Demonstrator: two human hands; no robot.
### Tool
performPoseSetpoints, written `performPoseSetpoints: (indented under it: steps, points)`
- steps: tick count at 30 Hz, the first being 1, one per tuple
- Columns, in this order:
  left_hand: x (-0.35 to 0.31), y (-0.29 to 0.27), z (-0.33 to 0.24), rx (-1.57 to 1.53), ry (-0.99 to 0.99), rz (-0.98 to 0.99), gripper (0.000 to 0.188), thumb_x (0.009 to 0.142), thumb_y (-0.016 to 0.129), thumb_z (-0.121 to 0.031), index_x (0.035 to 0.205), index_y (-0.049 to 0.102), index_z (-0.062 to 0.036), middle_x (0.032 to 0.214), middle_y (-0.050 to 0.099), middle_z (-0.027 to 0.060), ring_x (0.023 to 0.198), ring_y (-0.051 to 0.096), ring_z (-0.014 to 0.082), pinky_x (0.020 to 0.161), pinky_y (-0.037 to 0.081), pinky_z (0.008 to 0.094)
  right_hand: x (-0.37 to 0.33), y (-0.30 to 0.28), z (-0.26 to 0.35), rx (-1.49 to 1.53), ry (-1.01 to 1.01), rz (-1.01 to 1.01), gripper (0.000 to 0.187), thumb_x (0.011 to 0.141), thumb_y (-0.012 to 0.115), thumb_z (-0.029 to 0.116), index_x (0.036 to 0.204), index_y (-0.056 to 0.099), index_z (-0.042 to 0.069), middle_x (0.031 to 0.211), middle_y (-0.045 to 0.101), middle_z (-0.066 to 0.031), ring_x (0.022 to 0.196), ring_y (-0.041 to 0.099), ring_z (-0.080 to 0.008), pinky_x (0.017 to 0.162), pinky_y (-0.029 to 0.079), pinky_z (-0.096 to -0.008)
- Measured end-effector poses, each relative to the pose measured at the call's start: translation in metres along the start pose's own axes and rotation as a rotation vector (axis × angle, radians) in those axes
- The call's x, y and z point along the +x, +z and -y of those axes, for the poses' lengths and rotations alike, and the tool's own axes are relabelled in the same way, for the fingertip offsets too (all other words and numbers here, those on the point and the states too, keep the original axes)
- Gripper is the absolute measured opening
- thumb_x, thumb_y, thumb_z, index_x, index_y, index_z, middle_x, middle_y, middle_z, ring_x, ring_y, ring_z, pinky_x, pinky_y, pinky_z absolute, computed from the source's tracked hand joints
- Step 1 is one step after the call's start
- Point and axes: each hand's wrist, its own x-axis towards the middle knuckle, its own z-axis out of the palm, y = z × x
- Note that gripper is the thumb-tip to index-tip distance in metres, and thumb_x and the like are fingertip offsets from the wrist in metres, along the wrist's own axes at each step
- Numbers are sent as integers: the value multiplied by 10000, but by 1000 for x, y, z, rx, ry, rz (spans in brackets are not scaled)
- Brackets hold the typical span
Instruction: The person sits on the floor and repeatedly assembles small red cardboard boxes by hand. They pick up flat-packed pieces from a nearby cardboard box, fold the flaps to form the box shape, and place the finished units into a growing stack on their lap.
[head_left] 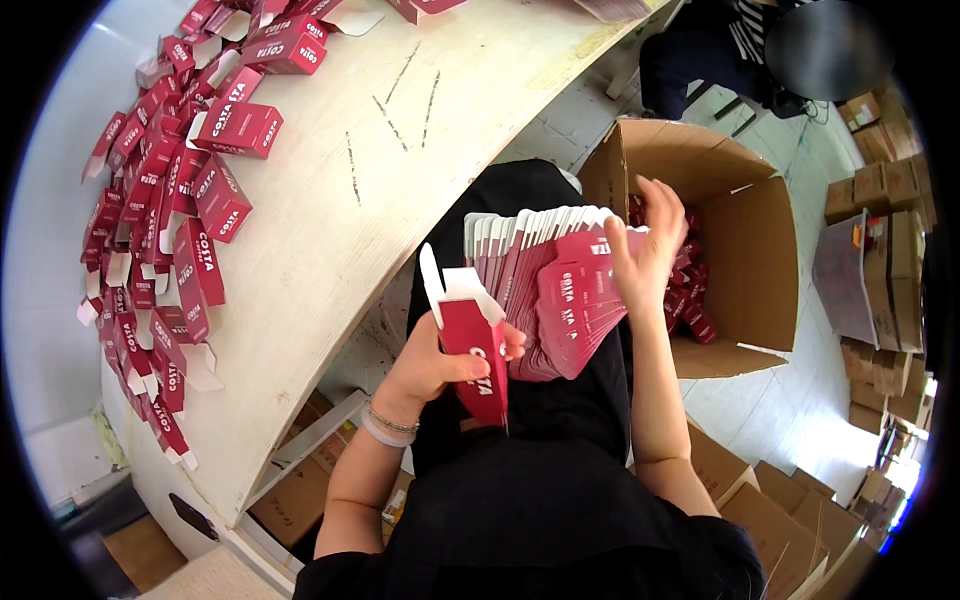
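Observation:
My left hand (430, 365) is wrapped round a red carton (478, 345) that is popped into shape, its white top flaps standing up and unfolded. On my lap lies a fanned stack of flat red cartons (575, 290) with white tabs along the far edge. My right hand (655, 240) is raised over the right end of that stack, fingers spread and thumb apart, with nothing in it. Whether its thumb touches the stack I cannot tell.
Many red cartons (225, 195), several with flaps up, heap along the left of the pale table (330, 260). A large open cardboard box (745, 250) holding small red packs (685, 290) stands right of my lap. Another person (700, 60) sits at the far right, near stacked brown boxes (880, 190).

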Motion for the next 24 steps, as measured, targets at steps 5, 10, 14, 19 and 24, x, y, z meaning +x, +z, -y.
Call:
performPoseSetpoints:
  steps: [5,10,14,19,24]
  points:
    - [27,-27,8,492,16,-219,498,749,745,-128,1178,531,7,1012,666,104,896,633,167,821,502,303,-49,44,-16,-555,-24,338,615,797,629,584,1299,567,235,1364,501,-140,1308,298,-536,1052,216,-664]
    - [26,-32,7,347,29,-218,520,761,736,-146,1211,530,11,1072,628,96,963,599,157,882,468,314,-45,41,-15,-620,14,275,561,816,641,519,1257,592,174,1335,508,-188,1299,337,-498,1034,233,-677]
    - [47,-39,11,459,37,-191,502,757,736,-159,1194,559,12,1125,600,88,1001,582,163,891,461,316,-57,45,2,-518,-99,323,663,817,640,492,1292,522,44,1301,499,-239,1309,385,-371,1066,241,-622]
    - [47,-50,3,410,-64,-193,487,757,743,-166,1173,573,22,1053,628,77,959,590,143,855,476,300,-63,63,30,-373,-216,410,681,763,668,403,1309,492,36,1237,498,-208,1194,443,-379,1050,287,-564]
    - [9,-19,-19,437,81,-207,486,717,771,-108,1139,579,38,997,637,57,894,594,117,824,481,274,-46,80,26,-209,-340,495,649,779,673,432,1248,527,8,1167,506,-218,1144,460,-386,1052,325,-503]
